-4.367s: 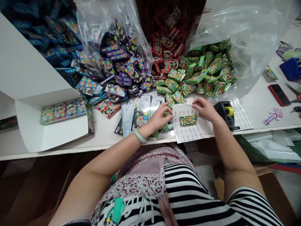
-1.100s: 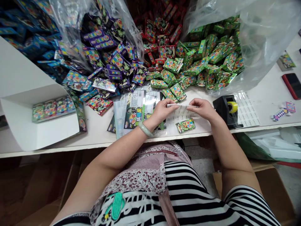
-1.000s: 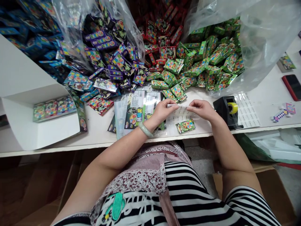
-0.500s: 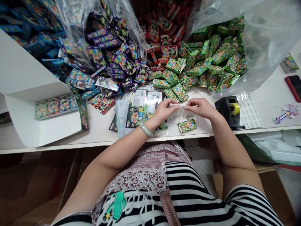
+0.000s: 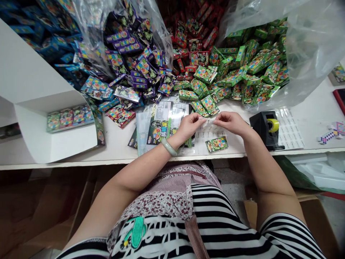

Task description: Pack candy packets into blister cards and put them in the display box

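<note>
Left hand: pinching sheet, far edge | right hand: pinching same edge, just beside | change: edge curled up between them, flatter seconds ago | packet: untouched, near side of both hands | judged: work centres on edge

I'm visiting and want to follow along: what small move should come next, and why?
Perhaps start peeling at the upper edge of the white label sheet: the left hand and right hand both pinch it there, close together, and the green packet lies flat just nearer the body. Whether anything has lifted is too small to tell.
</note>
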{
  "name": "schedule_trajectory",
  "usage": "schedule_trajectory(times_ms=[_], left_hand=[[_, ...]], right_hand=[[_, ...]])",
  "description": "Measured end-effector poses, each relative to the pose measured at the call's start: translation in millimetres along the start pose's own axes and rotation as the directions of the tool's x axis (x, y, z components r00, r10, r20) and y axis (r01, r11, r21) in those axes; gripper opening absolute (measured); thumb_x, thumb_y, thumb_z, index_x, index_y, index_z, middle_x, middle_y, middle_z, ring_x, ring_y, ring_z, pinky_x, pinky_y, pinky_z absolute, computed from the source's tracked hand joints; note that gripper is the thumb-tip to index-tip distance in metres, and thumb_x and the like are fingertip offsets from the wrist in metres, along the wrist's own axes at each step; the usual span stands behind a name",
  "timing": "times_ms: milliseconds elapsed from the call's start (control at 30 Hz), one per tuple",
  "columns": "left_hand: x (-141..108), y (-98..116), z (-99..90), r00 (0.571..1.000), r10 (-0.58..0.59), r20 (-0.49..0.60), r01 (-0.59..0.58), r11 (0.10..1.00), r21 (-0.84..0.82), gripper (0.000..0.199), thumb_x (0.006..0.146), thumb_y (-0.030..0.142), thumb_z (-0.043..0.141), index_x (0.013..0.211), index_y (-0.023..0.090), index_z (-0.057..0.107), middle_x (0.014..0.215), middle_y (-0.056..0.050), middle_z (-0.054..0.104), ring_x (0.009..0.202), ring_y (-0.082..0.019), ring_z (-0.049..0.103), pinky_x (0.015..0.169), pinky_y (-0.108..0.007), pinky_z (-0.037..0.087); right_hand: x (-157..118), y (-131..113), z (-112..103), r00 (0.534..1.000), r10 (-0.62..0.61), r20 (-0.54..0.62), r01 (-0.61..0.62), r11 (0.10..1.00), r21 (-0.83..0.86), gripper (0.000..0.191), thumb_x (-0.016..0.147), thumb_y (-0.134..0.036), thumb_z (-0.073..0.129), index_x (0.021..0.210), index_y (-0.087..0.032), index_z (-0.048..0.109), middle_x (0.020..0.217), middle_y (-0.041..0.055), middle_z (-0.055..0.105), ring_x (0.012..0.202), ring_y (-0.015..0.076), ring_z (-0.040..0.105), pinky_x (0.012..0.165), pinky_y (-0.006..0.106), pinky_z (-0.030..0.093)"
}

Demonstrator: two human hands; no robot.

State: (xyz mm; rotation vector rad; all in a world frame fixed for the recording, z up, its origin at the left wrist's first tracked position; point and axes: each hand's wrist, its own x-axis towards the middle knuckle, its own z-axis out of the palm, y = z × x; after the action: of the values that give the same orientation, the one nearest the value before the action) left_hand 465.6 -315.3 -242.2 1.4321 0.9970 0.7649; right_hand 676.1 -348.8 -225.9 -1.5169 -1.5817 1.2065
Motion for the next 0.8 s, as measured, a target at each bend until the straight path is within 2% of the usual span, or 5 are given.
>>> schedule_trajectory(times_ms=[133, 500, 600, 800], left_hand=[[0.2, 1.7, -0.8, 1.0, -0.006, 0.003, 0.005, 0.998, 0.06, 0.02, 0.084, 0.024, 0.068, 0.067, 0.017, 0.059, 0.063, 0.003, 0.053, 0.061, -0.011, 0.045, 0.061, -0.026, 0.035], [3.8, -5.2, -0.6, 0.999, 0.046, 0.015, -0.045, 0.997, -0.069, 0.005, 0.078, 0.013, 0.063, 0.078, 0.017, 0.06, 0.071, 0.003, 0.058, 0.067, -0.011, 0.051, 0.068, -0.025, 0.042], [4.1, -3.9, -0.2, 0.997, 0.078, 0.009, -0.078, 0.996, -0.044, 0.004, 0.077, 0.014, 0.063, 0.079, 0.017, 0.06, 0.074, 0.002, 0.059, 0.07, -0.011, 0.053, 0.069, -0.024, 0.042], [3.0, 0.8, 0.2, 1.0, 0.017, -0.01, -0.016, 0.998, 0.057, 0.017, 0.083, 0.024, 0.064, 0.07, 0.016, 0.057, 0.067, 0.003, 0.054, 0.064, -0.011, 0.048, 0.062, -0.024, 0.038]], right_hand=[[0.7, 2.4, 0.1, 1.0, 0.012, -0.01, -0.011, 1.0, 0.02, 0.054, 0.063, -0.071, 0.075, 0.068, -0.019, 0.061, 0.061, -0.0023, 0.053, 0.056, 0.0098, 0.04, 0.054, 0.027, 0.033], [1.1, 9.7, -0.1, 0.999, 0.044, -0.016, -0.044, 0.999, -0.003, 0.054, 0.062, -0.071, 0.075, 0.068, -0.019, 0.061, 0.062, -0.0019, 0.052, 0.057, 0.0103, 0.04, 0.053, 0.027, 0.031], [0.8, 9.1, 0.0, 0.999, 0.042, -0.013, -0.042, 0.999, 0.001, 0.052, 0.063, -0.068, 0.076, 0.07, -0.019, 0.061, 0.062, -0.0021, 0.052, 0.058, 0.0101, 0.04, 0.054, 0.027, 0.031], [-0.8, 7.4, -1.6, 0.999, 0.04, -0.018, -0.039, 0.999, 0.014, 0.05, 0.065, -0.065, 0.075, 0.07, -0.018, 0.06, 0.063, -0.0026, 0.052, 0.059, 0.0098, 0.041, 0.055, 0.026, 0.033]])
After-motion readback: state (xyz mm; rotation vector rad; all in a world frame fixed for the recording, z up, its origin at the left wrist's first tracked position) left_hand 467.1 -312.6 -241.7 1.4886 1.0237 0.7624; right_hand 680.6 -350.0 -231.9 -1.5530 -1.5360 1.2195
